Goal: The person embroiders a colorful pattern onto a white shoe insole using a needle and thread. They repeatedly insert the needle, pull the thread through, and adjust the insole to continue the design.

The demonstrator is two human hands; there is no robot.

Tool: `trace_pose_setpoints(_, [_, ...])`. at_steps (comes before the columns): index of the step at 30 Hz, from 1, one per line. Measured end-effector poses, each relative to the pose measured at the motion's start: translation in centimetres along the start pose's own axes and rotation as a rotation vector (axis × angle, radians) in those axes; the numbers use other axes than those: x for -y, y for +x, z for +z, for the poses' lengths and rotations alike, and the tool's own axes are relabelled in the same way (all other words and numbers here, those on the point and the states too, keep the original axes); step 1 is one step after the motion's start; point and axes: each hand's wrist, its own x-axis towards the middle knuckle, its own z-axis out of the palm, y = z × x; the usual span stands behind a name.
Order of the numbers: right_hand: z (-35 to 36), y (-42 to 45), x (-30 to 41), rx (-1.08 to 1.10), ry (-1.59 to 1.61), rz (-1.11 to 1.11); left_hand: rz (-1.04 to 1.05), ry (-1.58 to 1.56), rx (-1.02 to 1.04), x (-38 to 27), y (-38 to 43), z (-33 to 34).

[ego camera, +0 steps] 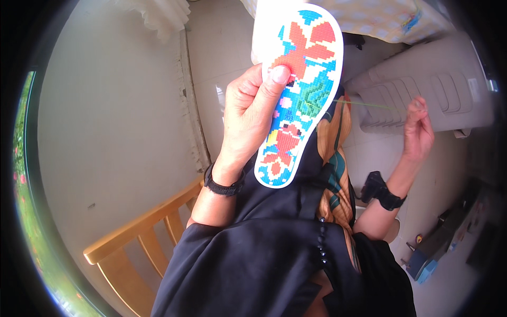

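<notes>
My left hand [253, 107] grips the inner edge of an embroidered shoe insole [317, 85], thumb on the patterned face. The insole is held up in front of my lap, its wide end away from me. Its face shows red fish shapes, blue ground and green leaves inside a white border. A thin green thread [368, 104] runs from the insole's right edge towards my right hand [419, 126], which is raised to the right with thumb and fingertips pinched together at the thread's end. Whether a needle is between those fingertips cannot be seen.
A wooden chair back or rail [146, 218] stands at the lower left beside a pale wall [111, 107]. A grey plastic stool or container [427, 83] lies beyond my right hand. A checked cloth [380, 20] hangs at the top. A blue box [424, 269] is at the lower right.
</notes>
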Motion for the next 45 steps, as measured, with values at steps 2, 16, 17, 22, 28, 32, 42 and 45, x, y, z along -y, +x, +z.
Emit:
trace_pose_setpoints(2, [-2.6,-0.9,3.0,-0.178,-0.562,-0.328,0.081,-0.026,-0.074,-0.9,0.3,-0.1])
trace_pose_setpoints(16, [7.7,-4.1,-17.8,0.366,-1.808,-0.461,-0.647,-1.162,0.646,4.3,-0.4,1.1])
trace_pose_setpoints(17, [7.8,-4.2,-18.0,0.395,-1.809,-0.44,-0.661,-1.158,0.633,4.2,-0.5,1.1])
trace_pose_setpoints(22, [8.4,-4.3,-18.3,0.497,-1.85,-0.415,-0.694,-1.141,0.574,3.8,-1.5,1.1])
trace_pose_setpoints(28, [8.4,-4.4,-18.3,0.504,-1.857,-0.427,-0.701,-1.125,0.545,3.8,-2.1,0.9])
trace_pose_setpoints(32, [8.3,-4.3,-18.4,0.493,-1.841,-0.4,-0.695,-1.114,0.539,3.7,-1.9,1.0])
trace_pose_setpoints(42, [8.2,-4.0,-17.3,0.469,-1.749,-0.348,-0.479,-0.808,0.391,3.7,0.1,1.7])
trace_pose_setpoints(45, [7.6,-4.0,-16.7,0.374,-1.723,-0.164,-0.4,-0.611,0.185,2.6,0.2,2.1])
